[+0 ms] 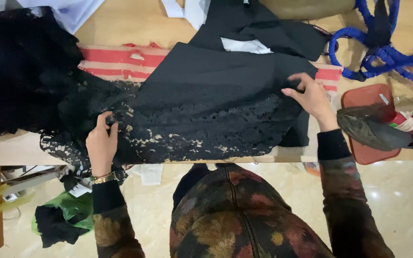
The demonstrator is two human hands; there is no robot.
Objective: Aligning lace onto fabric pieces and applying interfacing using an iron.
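Note:
A piece of black lace fabric (201,129) lies spread over a plain black cloth (211,71) on a wooden table (120,24). My left hand (101,143) pinches the lace near its left front edge, fingers closed on it. My right hand (311,98) grips the right edge of the lace and black cloth, fingers curled over it. More black lace (20,71) is heaped at the far left of the table.
A red-and-white striped pad (120,62) lies under the cloth. A clothes iron (374,126) rests on a red tray (364,98) at the right. Blue coiled cord (388,52) sits at the back right. A green bag (68,210) with black scraps lies on the floor.

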